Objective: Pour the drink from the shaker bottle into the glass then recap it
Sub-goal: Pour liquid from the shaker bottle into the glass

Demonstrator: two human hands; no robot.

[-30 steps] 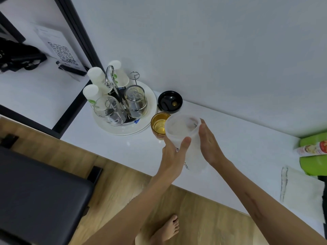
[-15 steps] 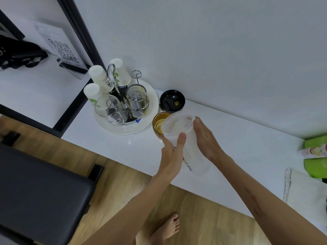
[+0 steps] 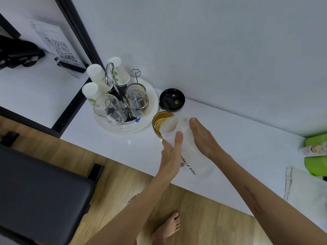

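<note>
A translucent white shaker bottle with black lettering is tilted, its open mouth over the rim of an amber glass that stands on the white counter and holds yellowish liquid. My left hand grips the bottle's left side with the thumb up near the mouth. On the bottle's right side my right hand lies flat, fingers straight. The bottle's black cap lies upside down on the counter behind the glass, by the wall.
A white plate left of the glass bears a wire rack with upturned glasses and paper cups. A black-framed shelf with a QR card and a bag is at far left. A towel and green items lie right. A black bench stands below.
The bottle has tipped further forward and down, and its mouth now reaches over the amber glass. Both hands moved with it toward the glass.
</note>
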